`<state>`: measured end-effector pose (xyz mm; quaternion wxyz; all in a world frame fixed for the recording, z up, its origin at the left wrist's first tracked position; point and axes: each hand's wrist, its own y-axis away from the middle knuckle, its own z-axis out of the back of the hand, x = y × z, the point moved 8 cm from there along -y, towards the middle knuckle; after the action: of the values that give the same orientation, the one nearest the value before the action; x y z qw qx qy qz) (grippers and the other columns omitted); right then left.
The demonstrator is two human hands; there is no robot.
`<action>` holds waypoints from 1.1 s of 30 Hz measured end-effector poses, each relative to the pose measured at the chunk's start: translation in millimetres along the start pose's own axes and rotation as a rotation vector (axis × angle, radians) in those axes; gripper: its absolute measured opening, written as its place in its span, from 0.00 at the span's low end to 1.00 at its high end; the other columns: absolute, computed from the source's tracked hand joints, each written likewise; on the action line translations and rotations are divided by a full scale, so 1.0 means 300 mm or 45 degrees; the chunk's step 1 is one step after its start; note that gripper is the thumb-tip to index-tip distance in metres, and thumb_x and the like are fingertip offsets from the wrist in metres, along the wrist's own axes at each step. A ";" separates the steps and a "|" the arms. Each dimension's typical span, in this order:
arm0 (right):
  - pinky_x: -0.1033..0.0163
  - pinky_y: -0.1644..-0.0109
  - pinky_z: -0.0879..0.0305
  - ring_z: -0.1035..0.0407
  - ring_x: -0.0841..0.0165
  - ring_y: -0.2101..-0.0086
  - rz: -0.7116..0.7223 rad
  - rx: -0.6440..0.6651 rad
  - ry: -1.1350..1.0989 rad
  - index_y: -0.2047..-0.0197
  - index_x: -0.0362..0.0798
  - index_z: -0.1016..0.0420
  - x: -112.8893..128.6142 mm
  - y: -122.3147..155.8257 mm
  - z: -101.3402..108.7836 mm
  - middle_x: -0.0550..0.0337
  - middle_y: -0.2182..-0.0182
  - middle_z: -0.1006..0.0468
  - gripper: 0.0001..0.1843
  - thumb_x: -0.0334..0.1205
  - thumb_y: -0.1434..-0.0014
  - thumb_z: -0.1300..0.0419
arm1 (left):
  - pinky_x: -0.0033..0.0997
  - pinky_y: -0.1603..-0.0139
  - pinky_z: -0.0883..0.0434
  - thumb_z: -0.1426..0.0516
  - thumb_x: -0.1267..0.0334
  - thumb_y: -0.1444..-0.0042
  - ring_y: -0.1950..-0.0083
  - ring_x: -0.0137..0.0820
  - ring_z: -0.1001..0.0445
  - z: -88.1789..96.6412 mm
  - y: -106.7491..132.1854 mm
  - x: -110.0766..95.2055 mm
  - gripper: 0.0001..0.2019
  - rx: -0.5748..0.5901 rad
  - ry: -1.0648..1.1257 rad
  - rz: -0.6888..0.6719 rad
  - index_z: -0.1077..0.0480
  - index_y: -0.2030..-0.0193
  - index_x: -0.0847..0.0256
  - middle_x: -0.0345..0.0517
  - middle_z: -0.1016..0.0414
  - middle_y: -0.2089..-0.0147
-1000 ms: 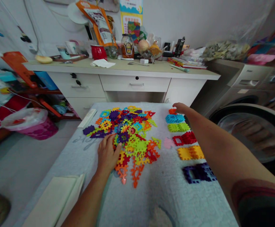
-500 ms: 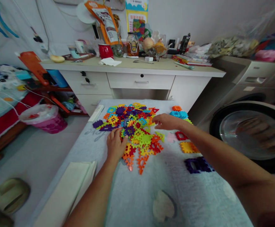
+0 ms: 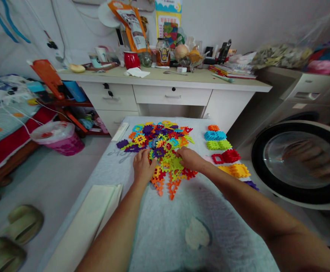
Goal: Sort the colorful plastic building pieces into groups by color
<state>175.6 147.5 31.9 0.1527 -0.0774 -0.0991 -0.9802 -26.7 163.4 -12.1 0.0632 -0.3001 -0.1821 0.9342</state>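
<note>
A heap of interlocking plastic building pieces (image 3: 167,143) in mixed colours lies on the cloth-covered table (image 3: 165,234). My left hand (image 3: 143,166) rests at the heap's left edge, thumb and fingers apart, touching pieces there. My right hand (image 3: 192,159) is at the heap's right side with fingers bent together among green pieces; what they grip is hidden. Along the table's right side lie groups by colour: orange pieces (image 3: 213,127), blue pieces (image 3: 215,136), green pieces (image 3: 218,145), red pieces (image 3: 230,155), yellow pieces (image 3: 240,170) and purple pieces (image 3: 251,184), partly behind my right forearm.
A white desk (image 3: 172,94) with jars and packets stands beyond the table. To the right is a washing machine with its round door (image 3: 303,162) open. A pink bin (image 3: 59,141) is on the left floor. Folded white boards (image 3: 82,223) lie along the table's left edge.
My right hand has moved down and slightly left into the heap, and its fingers have closed. The left hand stays at the heap's edge. The view has shifted slightly.
</note>
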 end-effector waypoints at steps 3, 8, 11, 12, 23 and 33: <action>0.66 0.59 0.41 0.30 0.66 0.61 -0.024 -0.057 -0.073 0.60 0.45 0.24 -0.010 0.004 0.029 0.52 0.59 0.23 0.11 0.25 0.44 0.44 | 0.51 0.33 0.37 0.43 0.56 0.40 0.36 0.47 0.33 0.001 0.000 0.001 0.22 -0.009 0.005 0.006 0.31 0.40 0.59 0.57 0.30 0.39; 0.66 0.62 0.43 0.34 0.68 0.66 0.001 -0.265 -0.257 0.65 0.47 0.29 -0.034 0.026 0.111 0.59 0.67 0.25 0.06 0.27 0.44 0.43 | 0.52 0.33 0.37 0.43 0.56 0.40 0.36 0.47 0.33 -0.001 0.000 0.001 0.22 -0.007 0.015 -0.001 0.31 0.41 0.60 0.57 0.30 0.39; 0.65 0.61 0.41 0.34 0.67 0.64 0.019 -0.404 -0.253 0.64 0.48 0.30 -0.035 0.054 0.124 0.57 0.64 0.26 0.07 0.26 0.43 0.44 | 0.52 0.33 0.37 0.43 0.56 0.40 0.36 0.47 0.33 -0.004 0.000 0.004 0.22 0.000 0.015 0.007 0.31 0.40 0.59 0.57 0.30 0.39; 0.65 0.60 0.41 0.34 0.67 0.63 0.020 -0.407 -0.218 0.63 0.48 0.30 -0.032 0.064 0.114 0.56 0.62 0.26 0.08 0.26 0.43 0.44 | 0.52 0.33 0.37 0.43 0.56 0.40 0.36 0.47 0.33 -0.004 0.001 0.005 0.22 0.001 0.012 0.008 0.31 0.40 0.59 0.57 0.30 0.39; 0.58 0.47 0.36 0.33 0.58 0.51 0.104 -0.216 -0.125 0.50 0.42 0.26 -0.013 0.071 0.051 0.47 0.52 0.27 0.20 0.41 0.44 0.31 | 0.52 0.33 0.37 0.44 0.56 0.40 0.36 0.48 0.33 -0.007 0.000 0.001 0.22 0.009 -0.011 -0.006 0.31 0.41 0.62 0.58 0.30 0.39; 0.53 0.48 0.35 0.33 0.52 0.51 0.178 -0.135 0.255 0.42 0.45 0.26 0.042 0.029 0.019 0.44 0.51 0.26 0.27 0.43 0.44 0.33 | 0.52 0.33 0.37 0.44 0.55 0.39 0.36 0.47 0.33 -0.005 0.001 -0.003 0.22 0.000 -0.012 -0.021 0.30 0.41 0.61 0.58 0.30 0.39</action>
<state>167.2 137.2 41.3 0.2256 0.0063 -0.0258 -0.9739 -25.1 163.4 -12.7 0.0700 -0.2940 -0.1850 0.9351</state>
